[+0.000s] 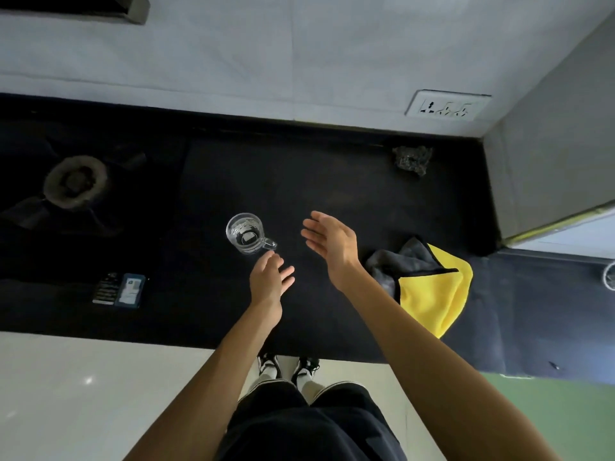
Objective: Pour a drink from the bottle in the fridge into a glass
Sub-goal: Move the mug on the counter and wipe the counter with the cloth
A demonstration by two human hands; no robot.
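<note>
A clear glass mug (245, 232) with a handle on its right stands upright on the black counter (332, 181). Just below the handle hovers my left hand (270, 281), fingers apart, holding nothing and not touching the glass. My right hand (332, 242) is raised to the right of the glass, palm turned left, fingers spread and empty. No bottle and no fridge interior are in view.
A gas burner (75, 182) sits at the left of the counter. Two small dark packets (119, 289) lie near the front edge. A yellow and grey cloth (429, 287) lies at the right, a dark scrubber (412, 159) at the back, a wall socket (447, 106) above it.
</note>
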